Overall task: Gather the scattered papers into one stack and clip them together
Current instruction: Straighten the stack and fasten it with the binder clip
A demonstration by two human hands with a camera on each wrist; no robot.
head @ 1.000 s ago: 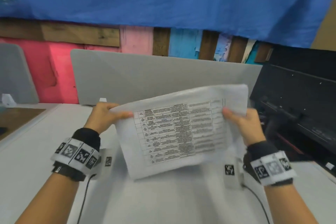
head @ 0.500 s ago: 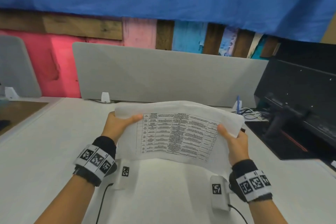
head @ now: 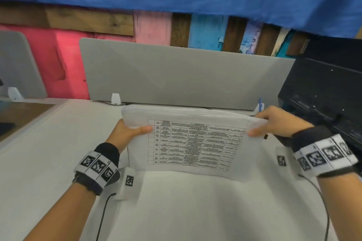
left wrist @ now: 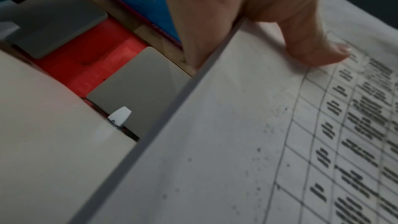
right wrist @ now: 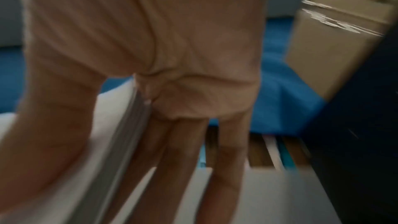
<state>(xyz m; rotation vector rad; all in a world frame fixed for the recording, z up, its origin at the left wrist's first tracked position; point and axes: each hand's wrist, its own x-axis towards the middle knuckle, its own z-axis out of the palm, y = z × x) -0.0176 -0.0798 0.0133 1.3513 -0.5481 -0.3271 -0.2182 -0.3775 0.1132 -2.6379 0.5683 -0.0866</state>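
Observation:
A stack of white papers (head: 188,143) with a printed table on top is held just above the white desk (head: 49,152), its near edge low toward the surface. My left hand (head: 127,133) grips the stack's left edge, thumb on the top sheet, fingers hidden underneath. In the left wrist view that thumb (left wrist: 312,45) presses the papers (left wrist: 215,142) near the table's corner. My right hand (head: 274,123) holds the right edge, thumb on top. The blurred right wrist view shows the paper edge (right wrist: 131,125) between thumb and fingers (right wrist: 172,159). No clip is visible.
A grey divider panel (head: 186,76) stands along the desk's far edge. A black machine (head: 323,94) sits at the right, close to my right hand. A blue pen-like object (head: 260,103) stands by the divider. Cables trail from both wrists.
The stack has come down from chest height and tilted flatter toward the desk. Both hands kept their grip, and the right hand moved out to the right.

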